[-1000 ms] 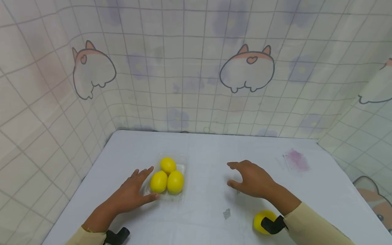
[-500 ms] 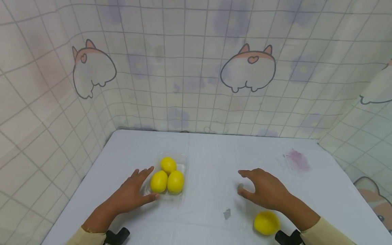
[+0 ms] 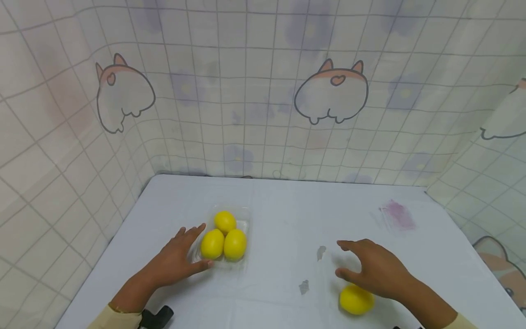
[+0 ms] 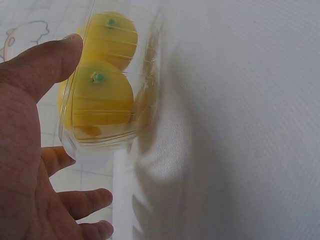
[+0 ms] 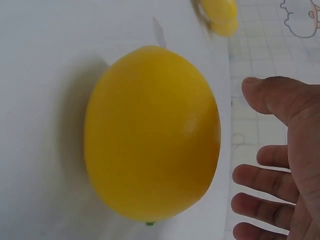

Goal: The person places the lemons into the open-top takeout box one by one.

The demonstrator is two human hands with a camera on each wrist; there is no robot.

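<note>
Three yellow lemons (image 3: 235, 244) sit in a transparent plastic container (image 3: 245, 224) on the left half of the table. My left hand (image 3: 172, 260) spreads its thumb and fingers about the container's near left corner. In the left wrist view the thumb (image 4: 60, 57) overlaps the container's rim; whether it touches cannot be told. A single lemon (image 3: 356, 301) lies on the table at the near right, its green stem tip (image 5: 150, 223) visible in the right wrist view. My right hand (image 3: 376, 269) hovers just beyond and above it, fingers apart, holding nothing.
The white table (image 3: 279, 219) carries two small grey patches, one (image 3: 303, 287) nearer and one (image 3: 321, 252) farther. A pinkish flat patch (image 3: 397, 214) lies at the back right. Grid-patterned curtains (image 3: 255, 91) enclose the back and sides.
My right hand has drawn back toward the near right, from mid-table to over the single lemon. My left hand and the container of lemons have stayed in place.
</note>
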